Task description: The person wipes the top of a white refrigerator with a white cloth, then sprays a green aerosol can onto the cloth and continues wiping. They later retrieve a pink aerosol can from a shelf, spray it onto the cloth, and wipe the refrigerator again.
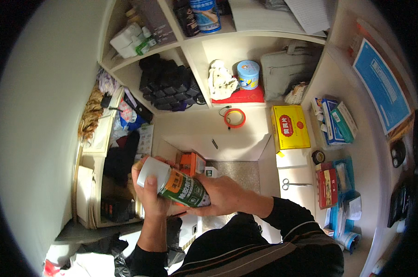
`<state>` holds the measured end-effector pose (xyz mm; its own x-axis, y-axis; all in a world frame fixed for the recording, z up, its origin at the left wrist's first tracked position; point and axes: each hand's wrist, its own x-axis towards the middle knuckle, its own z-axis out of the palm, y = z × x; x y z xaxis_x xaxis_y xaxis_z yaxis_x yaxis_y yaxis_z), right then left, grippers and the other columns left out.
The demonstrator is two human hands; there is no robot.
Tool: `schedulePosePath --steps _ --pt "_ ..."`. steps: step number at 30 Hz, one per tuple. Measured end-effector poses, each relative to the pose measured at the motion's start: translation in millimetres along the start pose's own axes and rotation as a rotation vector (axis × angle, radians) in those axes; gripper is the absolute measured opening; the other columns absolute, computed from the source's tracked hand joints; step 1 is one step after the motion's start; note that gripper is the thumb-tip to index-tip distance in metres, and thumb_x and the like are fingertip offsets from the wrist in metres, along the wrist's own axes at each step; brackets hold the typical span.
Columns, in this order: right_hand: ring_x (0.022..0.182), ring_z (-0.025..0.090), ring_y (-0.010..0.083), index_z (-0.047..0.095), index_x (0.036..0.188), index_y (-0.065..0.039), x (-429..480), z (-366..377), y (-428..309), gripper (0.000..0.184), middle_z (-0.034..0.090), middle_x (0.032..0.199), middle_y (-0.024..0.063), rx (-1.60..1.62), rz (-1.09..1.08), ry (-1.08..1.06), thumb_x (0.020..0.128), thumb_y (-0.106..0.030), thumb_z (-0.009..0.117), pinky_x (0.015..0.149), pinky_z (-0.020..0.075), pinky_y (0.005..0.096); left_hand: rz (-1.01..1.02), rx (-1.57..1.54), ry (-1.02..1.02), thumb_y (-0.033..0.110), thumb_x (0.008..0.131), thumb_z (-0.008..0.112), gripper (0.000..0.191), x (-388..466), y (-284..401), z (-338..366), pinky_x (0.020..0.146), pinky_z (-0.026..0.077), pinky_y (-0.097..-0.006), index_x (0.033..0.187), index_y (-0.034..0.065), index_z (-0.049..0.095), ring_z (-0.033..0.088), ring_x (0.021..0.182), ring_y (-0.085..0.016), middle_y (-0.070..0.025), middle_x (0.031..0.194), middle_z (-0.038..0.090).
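Observation:
A green and orange spray can (186, 190) lies tilted across both my hands, its pale cap (154, 174) toward the upper left. Around the cap, my left hand (149, 194) has its thumb on the near side and its other fingers mostly hidden behind. Farther down, my right hand (222, 195) grips the can's body near the base. The can bears printed writing. Below and behind it, partly covered by my hands, is an orange box (193, 163).
A red tape roll (235, 118) lies on the ledge beneath the shelves. To the right are a yellow box (290, 127), scissors (295, 184) and a dark tape roll (318, 157). A blue tin (248, 75) stands beside a grey bag (288, 74). Black plastic bags (105, 247) lie lower left.

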<state>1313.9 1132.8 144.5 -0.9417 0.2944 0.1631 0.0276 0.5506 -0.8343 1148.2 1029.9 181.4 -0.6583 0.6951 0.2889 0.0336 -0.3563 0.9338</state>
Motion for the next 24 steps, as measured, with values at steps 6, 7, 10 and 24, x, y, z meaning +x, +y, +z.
schedulePosePath --steps 6,7,10,24 --pt "0.075 0.069 0.0444 0.047 0.114 0.007 8.9 -9.7 -16.3 0.075 0.067 0.084 0.0251 -0.084 -0.015 0.071 0.078 -0.053 0.075 0.063 0.056 0.051 -0.024 -0.126 0.146 0.044 0.09 0.069 0.06 6.9 7.1 0.9 0.085 0.057 -0.0506 0.127 0.0044 0.042 0.064 0.097 -0.031 -0.0166 0.109 0.059" --pt "0.075 0.069 0.0449 0.047 0.114 0.007 10.8 -11.9 -18.5 0.074 0.067 0.085 0.0254 -0.105 -0.027 0.093 0.078 -0.051 0.075 0.064 0.056 0.0513 -0.038 -0.189 0.159 0.044 0.092 0.067 0.058 9.1 8.4 1.5 0.086 0.057 -0.0509 0.127 0.0047 0.042 0.064 0.097 -0.031 -0.0165 0.109 0.059" --pt "0.074 0.069 0.0452 0.047 0.115 0.009 13.2 -18.9 -19.8 0.072 0.067 0.085 0.0273 -0.126 -0.008 0.005 0.08 -0.049 0.073 0.066 0.0565 0.0514 0.017 -0.153 0.165 0.045 0.094 0.063 0.055 9.8 11.0 4.3 0.087 0.056 -0.0514 0.128 0.0058 0.043 0.063 0.1 -0.03 -0.0162 0.111 0.058" --pt "0.065 0.069 0.0411 0.048 0.112 0.011 -6.1 -19.0 -11.7 0.073 0.067 0.073 0.0228 -0.079 -0.05 0.154 0.081 -0.05 0.072 0.056 0.0561 0.0492 0.002 0.032 0.057 0.032 0.097 0.063 0.044 14.7 22.5 28.5 0.078 0.059 -0.0477 0.125 0.0032 0.045 0.065 0.091 -0.029 -0.0181 0.107 0.061"
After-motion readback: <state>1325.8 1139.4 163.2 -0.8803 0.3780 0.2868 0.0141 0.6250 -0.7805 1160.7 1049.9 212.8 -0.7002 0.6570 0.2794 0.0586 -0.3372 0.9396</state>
